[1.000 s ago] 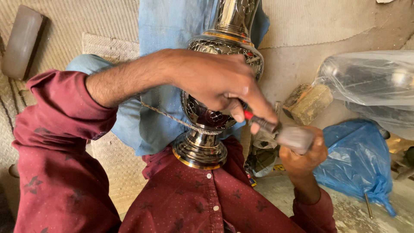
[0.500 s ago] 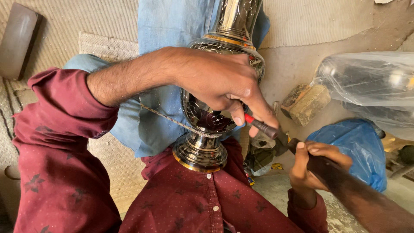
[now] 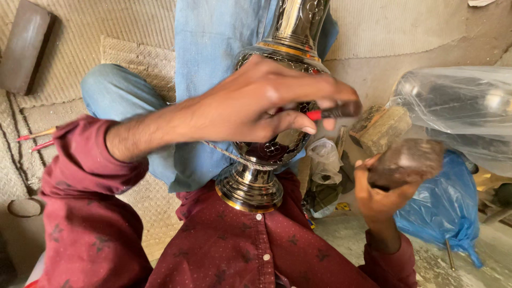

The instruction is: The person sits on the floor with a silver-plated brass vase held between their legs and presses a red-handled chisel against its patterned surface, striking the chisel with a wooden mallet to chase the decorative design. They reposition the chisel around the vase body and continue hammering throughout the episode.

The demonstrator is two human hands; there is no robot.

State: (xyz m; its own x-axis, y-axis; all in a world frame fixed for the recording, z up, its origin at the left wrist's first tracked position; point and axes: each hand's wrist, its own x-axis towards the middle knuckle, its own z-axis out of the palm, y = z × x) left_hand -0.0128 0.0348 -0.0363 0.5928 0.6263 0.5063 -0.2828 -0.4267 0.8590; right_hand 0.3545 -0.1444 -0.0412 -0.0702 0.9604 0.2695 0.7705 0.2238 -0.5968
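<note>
Pressing a red-tipped tool [image 3: 333,113] to a metal vase [image 3: 277,122], the left hand [image 3: 261,104] pinches it; the right hand [image 3: 381,194] grips a mallet [image 3: 408,162].

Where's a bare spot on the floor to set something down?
Bare matting lies at upper left, between the dark block and the raised knee. The right side is crowded: wooden block, clear plastic bag, blue bag, and scraps beside the metal vase.
</note>
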